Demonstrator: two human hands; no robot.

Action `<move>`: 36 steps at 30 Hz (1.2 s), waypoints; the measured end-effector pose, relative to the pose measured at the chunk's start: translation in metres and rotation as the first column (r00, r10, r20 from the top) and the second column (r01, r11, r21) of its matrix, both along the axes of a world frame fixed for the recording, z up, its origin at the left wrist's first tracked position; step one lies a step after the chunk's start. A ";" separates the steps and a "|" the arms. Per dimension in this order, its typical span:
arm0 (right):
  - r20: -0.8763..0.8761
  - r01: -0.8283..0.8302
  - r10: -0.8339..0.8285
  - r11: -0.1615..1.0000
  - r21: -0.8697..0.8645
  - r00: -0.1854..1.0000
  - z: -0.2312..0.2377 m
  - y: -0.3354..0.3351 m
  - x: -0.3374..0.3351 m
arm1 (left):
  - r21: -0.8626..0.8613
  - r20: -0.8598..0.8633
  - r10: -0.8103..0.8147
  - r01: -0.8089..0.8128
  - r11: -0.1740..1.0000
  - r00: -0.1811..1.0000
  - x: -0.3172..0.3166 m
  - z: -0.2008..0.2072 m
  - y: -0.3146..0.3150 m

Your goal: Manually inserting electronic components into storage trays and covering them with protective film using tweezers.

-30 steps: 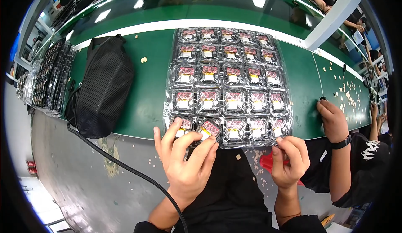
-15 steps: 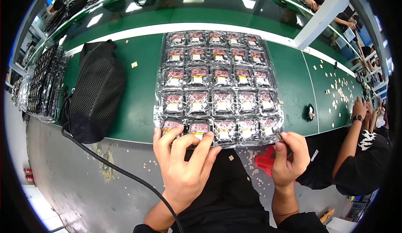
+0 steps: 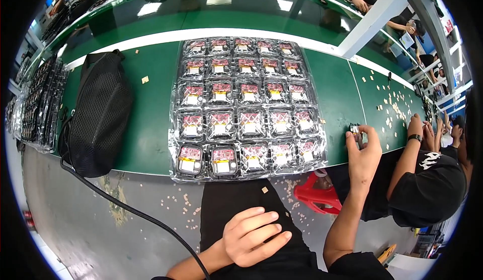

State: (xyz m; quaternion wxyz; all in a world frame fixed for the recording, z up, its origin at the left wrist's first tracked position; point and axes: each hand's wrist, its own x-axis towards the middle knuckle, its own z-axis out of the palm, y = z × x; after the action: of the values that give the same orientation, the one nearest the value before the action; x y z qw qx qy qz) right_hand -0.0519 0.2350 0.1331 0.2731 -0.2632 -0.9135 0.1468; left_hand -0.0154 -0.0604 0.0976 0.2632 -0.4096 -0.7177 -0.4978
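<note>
A clear plastic blister tray lies on the green bench in front of me. Its pockets hold rows of small black square cases with red circuit boards and pale labelled parts. Shiny film glints over most pockets; the two at the near left look clearer. To the right of the tray, my right hand pinches a small black-and-silver piece at the bench surface between thumb and fingers. My left hand hangs over my lap, fingers loosely stretched and apart, holding nothing.
A black mesh bag with a black cable sits left of the tray, beside a stack of filled trays. Small tan squares litter the right side. A co-worker's arm and a red stool are at right.
My left hand has let go of the tray's near edge and dropped to my lap. My right hand has left the tray corner and gripped the small piece lying to its right.
</note>
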 end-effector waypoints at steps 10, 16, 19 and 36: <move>-0.261 -0.875 0.876 0.291 -0.385 0.406 0.029 -0.121 0.037 | 0.853 0.480 -0.761 -0.032 0.520 0.436 0.008 -0.015 0.004; -0.351 -0.892 0.862 0.217 -0.398 0.366 0.014 -0.127 0.034 | 0.850 0.520 -0.787 -0.106 0.516 0.332 0.002 -0.013 -0.011; -0.253 -0.830 0.859 0.290 -0.477 0.446 0.023 -0.127 0.037 | 0.844 0.530 -0.792 -0.098 0.527 0.303 0.002 -0.020 -0.017; -0.123 -0.857 0.864 0.502 0.120 0.489 -0.001 -0.127 0.036 | 0.767 0.638 -0.667 -0.243 0.593 0.385 -0.002 -0.012 -0.012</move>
State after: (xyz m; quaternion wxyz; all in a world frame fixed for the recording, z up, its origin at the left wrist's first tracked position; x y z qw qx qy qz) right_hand -0.0163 0.1080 0.1325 0.2444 0.2466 -0.8994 0.2655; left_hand -0.0174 -0.0726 0.0856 -0.0948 -0.0212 -0.3811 -0.9194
